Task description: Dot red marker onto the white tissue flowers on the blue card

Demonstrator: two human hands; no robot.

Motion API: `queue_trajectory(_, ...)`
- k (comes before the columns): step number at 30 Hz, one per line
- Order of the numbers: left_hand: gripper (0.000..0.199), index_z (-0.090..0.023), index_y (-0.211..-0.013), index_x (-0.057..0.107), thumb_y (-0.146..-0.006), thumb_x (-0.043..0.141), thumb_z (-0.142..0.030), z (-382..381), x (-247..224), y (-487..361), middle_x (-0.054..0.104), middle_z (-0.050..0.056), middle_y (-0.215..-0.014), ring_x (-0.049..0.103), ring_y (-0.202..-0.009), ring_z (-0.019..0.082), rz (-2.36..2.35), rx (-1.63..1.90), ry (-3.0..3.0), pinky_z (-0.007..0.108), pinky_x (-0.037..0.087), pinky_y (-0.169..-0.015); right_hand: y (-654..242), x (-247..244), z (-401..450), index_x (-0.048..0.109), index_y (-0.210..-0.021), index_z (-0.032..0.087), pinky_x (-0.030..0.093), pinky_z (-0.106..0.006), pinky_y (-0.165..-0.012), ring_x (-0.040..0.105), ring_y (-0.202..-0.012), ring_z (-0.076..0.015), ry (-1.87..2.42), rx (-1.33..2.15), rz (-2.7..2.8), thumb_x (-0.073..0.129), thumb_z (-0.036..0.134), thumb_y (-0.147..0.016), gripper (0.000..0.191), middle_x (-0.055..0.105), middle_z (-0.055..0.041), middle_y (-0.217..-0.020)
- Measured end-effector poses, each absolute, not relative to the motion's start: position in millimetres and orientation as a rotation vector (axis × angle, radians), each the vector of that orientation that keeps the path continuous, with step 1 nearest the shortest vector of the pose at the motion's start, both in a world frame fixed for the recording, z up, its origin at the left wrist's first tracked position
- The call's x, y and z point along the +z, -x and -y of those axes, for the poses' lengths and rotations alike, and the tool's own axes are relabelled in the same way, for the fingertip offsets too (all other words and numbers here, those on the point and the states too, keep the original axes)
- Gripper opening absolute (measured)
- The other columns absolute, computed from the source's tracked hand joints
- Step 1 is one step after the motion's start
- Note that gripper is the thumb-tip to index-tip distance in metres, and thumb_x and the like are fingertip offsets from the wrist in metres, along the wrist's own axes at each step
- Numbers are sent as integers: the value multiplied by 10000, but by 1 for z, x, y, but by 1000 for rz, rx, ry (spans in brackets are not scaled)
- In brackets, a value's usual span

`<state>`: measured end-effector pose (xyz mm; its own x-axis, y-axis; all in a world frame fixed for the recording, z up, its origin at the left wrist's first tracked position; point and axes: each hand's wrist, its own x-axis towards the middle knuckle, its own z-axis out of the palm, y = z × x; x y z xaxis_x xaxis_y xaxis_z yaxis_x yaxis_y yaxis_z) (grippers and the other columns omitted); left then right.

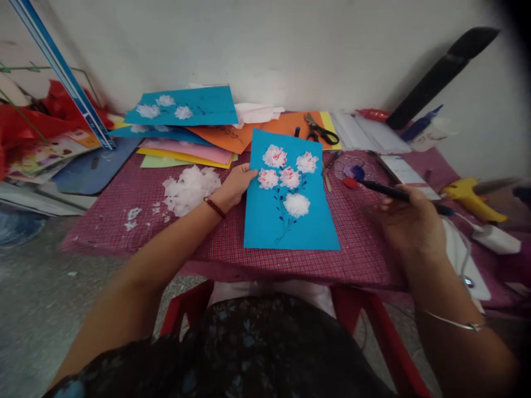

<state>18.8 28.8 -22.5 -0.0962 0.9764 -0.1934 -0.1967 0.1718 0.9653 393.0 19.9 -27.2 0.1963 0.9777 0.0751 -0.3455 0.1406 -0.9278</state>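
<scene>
A blue card (261, 221) lies on the red checked cloth, bearing several white paper flowers and dark painted stems. Four blossoms carry red marks, while the lowest flower (297, 205) is plain white. My left hand (237, 183) grips the card's left edge between thumb and fingers. In my right hand (415, 221), to the right of the card, is a dark brush (388, 190) with a red tip, pointing left. That tip is beside a small round palette (341, 166) holding purple-blue paint. The right hand is slightly blurred.
White paper scraps (191, 190) lie left of the card. Behind are another blue flower card (215, 105), coloured sheets (186, 157) and scissors (318, 131). A yellow glue gun (473, 199) and a phone-like white item (409, 176) lie right.
</scene>
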Motion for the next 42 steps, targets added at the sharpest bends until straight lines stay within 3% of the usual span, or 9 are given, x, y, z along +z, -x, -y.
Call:
queue_trajectory(8,267,-175,-961,675,-766,741,-345,-27,-19,5,729,53,-881,659,-746,186,-944,1487,-1004,305,542,-689,-310,34,-23,745,-857,205,472,-275,-570,624,-564,-153,666,1145,1232,689,296,-749,152,685,-16,-610)
queue_trajectory(14,262,-187,-938,659,-765,737,-369,-22,-10,13,724,30,-841,621,-655,157,-965,1597,-973,279,531,-612,-275,13,-29,688,-827,242,499,-275,-584,617,-586,-154,665,1207,1261,648,335,-811,103,634,25,-578)
queue_trajectory(23,190,-215,-980,671,-859,624,-355,-10,5,0,716,35,-937,658,-849,188,-1136,1554,-1100,284,557,-733,-276,0,-25,713,-833,258,478,-272,-541,590,-580,-148,841,1198,1321,671,334,-815,89,643,5,-626)
queue_trajectory(29,181,-207,-888,678,-857,624,-377,-6,6,-3,687,23,-848,579,-691,150,-1241,1516,-1172,241,493,-585,-274,-2,-26,711,-862,230,486,-267,-554,603,-560,-131,862,1176,1382,693,327,-828,105,656,10,-649)
queue_trajectory(42,190,-208,-808,669,-849,653,-393,0,9,-3,633,8,-753,518,-637,137,-1243,1559,-1162,232,435,-529,-276,-7,-33,704,-832,248,458,-247,-505,573,-535,-131,876,1354,1221,682,367,-810,123,624,21,-583)
